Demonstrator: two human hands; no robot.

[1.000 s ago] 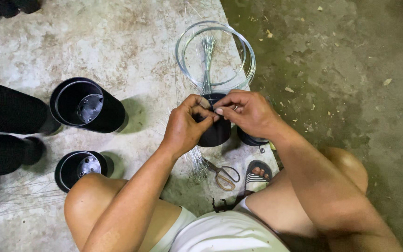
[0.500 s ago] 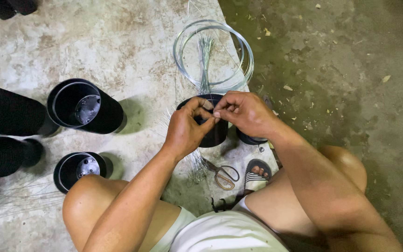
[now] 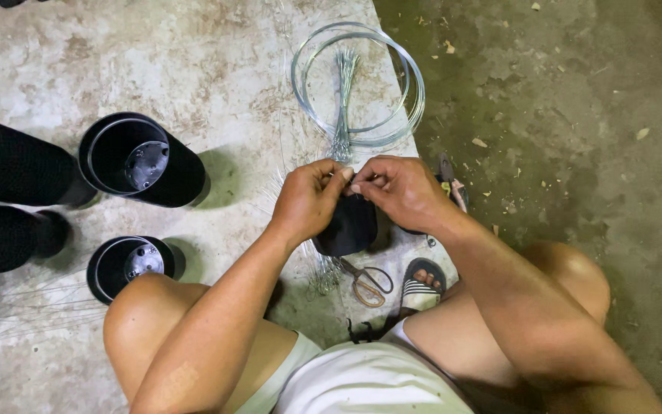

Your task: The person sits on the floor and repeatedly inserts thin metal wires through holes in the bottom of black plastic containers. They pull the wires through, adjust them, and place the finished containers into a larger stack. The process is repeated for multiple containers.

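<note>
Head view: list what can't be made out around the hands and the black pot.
- Black pot: rim and inside hidden by both hands.
- What the left hand and right hand pinch: too small, covered by fingertips.
- Pliers: mostly behind the right wrist.
- Scissors: blades partly under the forearm.

Black pots (image 3: 138, 161), silver wire coil (image 3: 358, 83), orange-handled scissors (image 3: 365, 282), striped sandal (image 3: 421, 290), mottled grey-white floor (image 3: 216, 69).
</note>
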